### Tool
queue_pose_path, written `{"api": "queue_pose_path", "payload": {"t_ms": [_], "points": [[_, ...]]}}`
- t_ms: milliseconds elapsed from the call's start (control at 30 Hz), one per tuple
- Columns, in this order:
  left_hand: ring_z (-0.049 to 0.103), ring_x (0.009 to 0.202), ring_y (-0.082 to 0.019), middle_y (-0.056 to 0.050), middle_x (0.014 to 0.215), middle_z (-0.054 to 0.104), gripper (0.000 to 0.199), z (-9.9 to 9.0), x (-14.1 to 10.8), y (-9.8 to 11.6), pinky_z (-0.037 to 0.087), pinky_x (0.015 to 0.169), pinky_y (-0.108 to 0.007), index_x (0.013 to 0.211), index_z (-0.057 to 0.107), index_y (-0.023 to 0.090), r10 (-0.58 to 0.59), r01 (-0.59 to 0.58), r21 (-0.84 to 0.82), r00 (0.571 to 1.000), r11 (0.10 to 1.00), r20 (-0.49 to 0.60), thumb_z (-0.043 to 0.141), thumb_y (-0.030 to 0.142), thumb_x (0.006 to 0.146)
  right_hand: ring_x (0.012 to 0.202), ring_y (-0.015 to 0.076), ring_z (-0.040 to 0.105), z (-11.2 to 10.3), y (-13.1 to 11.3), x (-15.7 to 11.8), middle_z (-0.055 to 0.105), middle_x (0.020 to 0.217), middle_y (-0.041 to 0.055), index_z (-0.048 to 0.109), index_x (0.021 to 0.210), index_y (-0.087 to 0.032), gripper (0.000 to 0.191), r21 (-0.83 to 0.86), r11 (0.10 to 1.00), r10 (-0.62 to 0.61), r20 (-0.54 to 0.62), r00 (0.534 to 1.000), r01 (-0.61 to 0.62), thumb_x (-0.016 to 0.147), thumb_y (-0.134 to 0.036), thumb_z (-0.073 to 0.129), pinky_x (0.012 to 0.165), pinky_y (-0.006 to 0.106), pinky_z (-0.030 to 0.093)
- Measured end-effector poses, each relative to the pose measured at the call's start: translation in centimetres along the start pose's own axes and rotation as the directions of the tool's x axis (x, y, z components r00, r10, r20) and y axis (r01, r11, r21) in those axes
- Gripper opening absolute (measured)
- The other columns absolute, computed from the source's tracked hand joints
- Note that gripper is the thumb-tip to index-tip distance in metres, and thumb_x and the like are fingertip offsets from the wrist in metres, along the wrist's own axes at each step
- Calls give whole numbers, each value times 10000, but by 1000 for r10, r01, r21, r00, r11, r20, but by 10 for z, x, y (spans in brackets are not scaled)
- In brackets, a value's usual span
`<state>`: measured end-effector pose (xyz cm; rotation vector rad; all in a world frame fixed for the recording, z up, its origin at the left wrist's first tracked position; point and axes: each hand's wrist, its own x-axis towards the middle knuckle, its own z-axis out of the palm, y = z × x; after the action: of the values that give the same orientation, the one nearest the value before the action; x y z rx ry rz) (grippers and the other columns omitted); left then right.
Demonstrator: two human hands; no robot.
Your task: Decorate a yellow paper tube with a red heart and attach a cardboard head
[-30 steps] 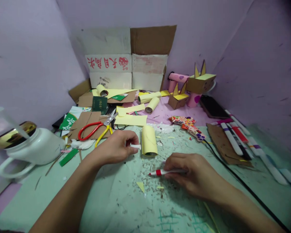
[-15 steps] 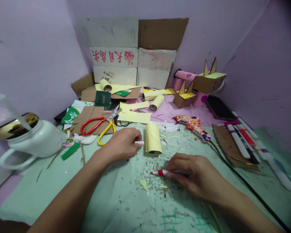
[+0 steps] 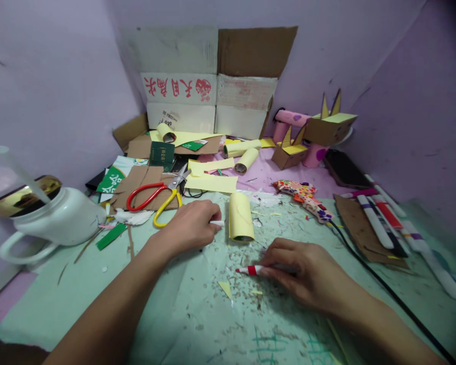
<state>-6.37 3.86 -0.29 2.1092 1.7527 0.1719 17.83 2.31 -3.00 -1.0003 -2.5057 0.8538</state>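
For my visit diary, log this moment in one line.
left hand: holding white piece | right hand: holding red marker, tip bare | yellow roll: on table, untouched

A white mug (image 3: 74, 215) holds a pale straw (image 3: 25, 175).

lilac walls (image 3: 53, 86); right wall (image 3: 406, 111) scuffed; pale-green tabletop (image 3: 167, 314), speckled; light soft, dim

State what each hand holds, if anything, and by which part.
The right hand grips a red-tipped marker by its white barrel; the left hand, a small white piece, its gripped end hidden.
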Motion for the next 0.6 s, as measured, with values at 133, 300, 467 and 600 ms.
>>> {"api": "queue_pose_path", "payload": {"t_ms": [133, 300, 467, 600], "points": [[563, 714, -213, -47, 800, 659, 87, 1, 0, -2, 332, 579, -308, 728, 600, 217, 8, -8, 4, 1000, 1000, -14, 544, 262, 778, 680, 223, 659, 0, 0, -1, 704, 805, 87, 716, 811, -214, 211, -47, 999, 23, 49, 999, -21, 909, -338, 576, 587, 331, 456], [566, 718, -214, -55, 808, 667, 114, 1, 0, -3, 319, 576, -301, 736, 610, 215, 2, -2, 30, 1000, 1000, -4, 531, 272, 796, 687, 216, 657, -1, 0, -2, 695, 818, 82, 699, 822, -200, 182, -52, 998, 25, 74, 997, -21, 903, -309, 578, 591, 320, 448], [582, 766, -224, -62, 876, 681, 116, -1, 0, -2, 323, 591, -296, 825, 639, 214, -4, 4, 62, 1000, 998, 8, 545, 271, 787, 687, 207, 653, 0, 2, -2, 700, 799, 59, 686, 845, -200, 64, -37, 998, 47, 34, 998, -46, 853, -200, 623, 599, 304, 430], [593, 804, -232, -70, 914, 683, 156, -4, -2, 1, 348, 624, -304, 906, 645, 208, -18, 19, 45, 1000, 999, -8, 554, 272, 797, 642, 196, 624, -1, 0, -2, 692, 762, 49, 655, 805, -199, 34, -58, 996, 67, 35, 997, -65, 836, -204, 643, 570, 299, 411]]}}
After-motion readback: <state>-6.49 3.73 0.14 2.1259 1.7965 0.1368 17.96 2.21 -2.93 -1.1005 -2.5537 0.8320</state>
